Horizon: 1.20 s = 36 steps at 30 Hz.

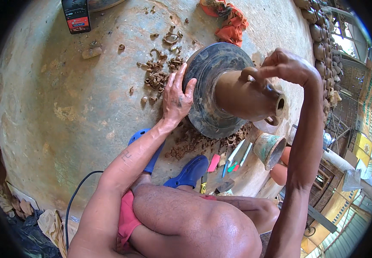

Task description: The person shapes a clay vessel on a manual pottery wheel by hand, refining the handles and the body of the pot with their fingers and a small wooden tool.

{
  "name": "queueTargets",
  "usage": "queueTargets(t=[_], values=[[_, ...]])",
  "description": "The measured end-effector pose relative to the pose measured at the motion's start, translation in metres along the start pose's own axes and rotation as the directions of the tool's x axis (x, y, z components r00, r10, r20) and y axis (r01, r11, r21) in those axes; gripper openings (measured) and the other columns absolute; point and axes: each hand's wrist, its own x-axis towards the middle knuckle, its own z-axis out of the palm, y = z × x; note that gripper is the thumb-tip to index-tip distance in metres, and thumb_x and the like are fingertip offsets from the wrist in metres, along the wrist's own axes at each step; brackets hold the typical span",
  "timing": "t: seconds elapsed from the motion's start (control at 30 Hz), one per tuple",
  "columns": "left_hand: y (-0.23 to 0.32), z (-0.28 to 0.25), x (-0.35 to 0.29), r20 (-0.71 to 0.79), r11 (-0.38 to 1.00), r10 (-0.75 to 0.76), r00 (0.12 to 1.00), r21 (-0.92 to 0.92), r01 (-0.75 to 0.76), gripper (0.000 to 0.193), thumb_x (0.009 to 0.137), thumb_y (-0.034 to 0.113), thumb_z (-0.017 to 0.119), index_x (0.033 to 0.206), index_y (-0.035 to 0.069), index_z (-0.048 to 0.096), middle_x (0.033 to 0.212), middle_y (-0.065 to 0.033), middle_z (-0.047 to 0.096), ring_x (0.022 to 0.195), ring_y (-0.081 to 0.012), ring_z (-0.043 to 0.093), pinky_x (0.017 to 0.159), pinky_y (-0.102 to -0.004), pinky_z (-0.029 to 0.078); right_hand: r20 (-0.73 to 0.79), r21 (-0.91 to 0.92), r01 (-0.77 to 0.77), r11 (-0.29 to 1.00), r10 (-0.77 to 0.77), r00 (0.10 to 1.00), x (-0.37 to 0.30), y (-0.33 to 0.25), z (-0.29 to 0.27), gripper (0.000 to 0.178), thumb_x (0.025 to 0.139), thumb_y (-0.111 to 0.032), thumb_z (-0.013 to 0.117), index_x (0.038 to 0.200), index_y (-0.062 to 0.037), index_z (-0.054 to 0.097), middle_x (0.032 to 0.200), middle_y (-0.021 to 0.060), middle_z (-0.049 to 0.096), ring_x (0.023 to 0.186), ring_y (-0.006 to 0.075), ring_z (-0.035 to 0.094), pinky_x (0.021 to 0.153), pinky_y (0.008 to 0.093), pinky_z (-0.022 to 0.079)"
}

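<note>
A brown wet-looking clay jug (235, 95) with a narrow neck and small looped handles stands on a dark round turntable (201, 71). My left hand (178, 98) lies against the left rim of the turntable, fingers stretched and thumb apart, holding nothing. On the jug's far side my right hand (290, 68) is closed, its index finger and thumb at the upper looped handle (248, 74). The fingertips cover part of that handle. A second handle (272, 121) shows near the jug's mouth on the near side.
Clay shavings (156, 76) litter the floor around the turntable. Several tools, including a white-bladed one (236, 151), lie near a greenish pot (268, 149). An orange cloth (232, 28) and a phone (76, 16) are farther off. My blue clog (190, 171) is close to the turntable.
</note>
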Motion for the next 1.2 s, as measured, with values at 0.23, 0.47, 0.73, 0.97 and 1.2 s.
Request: queueTargets(t=[0.23, 0.47, 0.73, 0.97, 1.2], values=[[0.002, -0.001, -0.007, 0.008, 0.999, -0.025, 1.0, 0.023, 0.024, 0.057, 0.108, 0.03, 0.068, 0.155, 0.001, 0.054, 0.137, -0.0274, 0.065, 0.125, -0.0466, 0.064, 0.107, -0.0512, 0.051, -0.037, -0.058, -0.09, 0.994, 0.088, 0.995, -0.002, 0.0, 0.005, 0.041, 0.082, -0.042, 0.085, 0.091, -0.0022, 0.085, 0.073, 0.0081, 0.072, 0.071, 0.0156, 0.064, 0.072, 0.0355, 0.051], [0.001, 0.001, -0.013, 0.001, 0.999, -0.033, 0.999, 0.027, 0.033, 0.058, 0.108, 0.032, 0.067, 0.156, 0.002, 0.053, 0.139, -0.0274, 0.065, 0.126, -0.0462, 0.064, 0.108, -0.0507, 0.051, -0.004, -0.173, -0.176, 0.969, 0.178, 0.984, 0.005, -0.023, -0.002, 0.049, 0.083, -0.05, 0.085, 0.101, -0.0049, 0.087, 0.071, 0.0094, 0.072, 0.072, 0.0188, 0.066, 0.074, 0.0365, 0.053], [0.003, -0.002, -0.01, 0.013, 1.0, -0.019, 1.0, 0.024, 0.019, 0.058, 0.107, 0.03, 0.068, 0.156, 0.002, 0.053, 0.135, -0.0267, 0.066, 0.123, -0.0458, 0.065, 0.105, -0.0499, 0.053, -0.074, -0.135, -0.096, 0.986, 0.087, 0.994, -0.016, -0.005, 0.005, 0.039, 0.081, -0.037, 0.088, 0.107, -0.0073, 0.087, 0.092, 0.0102, 0.074, 0.086, 0.0207, 0.068, 0.079, 0.0379, 0.053], [0.004, -0.004, -0.007, 0.027, 0.999, -0.04, 0.999, 0.03, 0.039, 0.058, 0.107, 0.031, 0.069, 0.155, 0.002, 0.054, 0.135, -0.0271, 0.067, 0.123, -0.0463, 0.066, 0.104, -0.0506, 0.053, -0.416, -0.076, 0.103, 0.992, -0.125, 0.901, -0.034, 0.003, 0.049, 0.038, 0.081, -0.032, 0.091, 0.106, -0.0042, 0.085, 0.095, 0.0125, 0.074, 0.093, 0.0305, 0.07, 0.084, 0.0472, 0.055], [-0.002, -0.003, 0.006, 0.017, 0.999, 0.024, 1.0, 0.042, -0.024, 0.058, 0.106, 0.033, 0.07, 0.153, 0.002, 0.055, 0.133, -0.0275, 0.066, 0.122, -0.0456, 0.066, 0.103, -0.0503, 0.054, -0.516, -0.025, 0.085, 0.996, -0.085, 0.853, -0.042, 0.005, 0.064, 0.033, 0.083, -0.032, 0.087, 0.101, -0.0047, 0.084, 0.104, 0.0142, 0.074, 0.101, 0.0326, 0.068, 0.093, 0.0466, 0.054]])
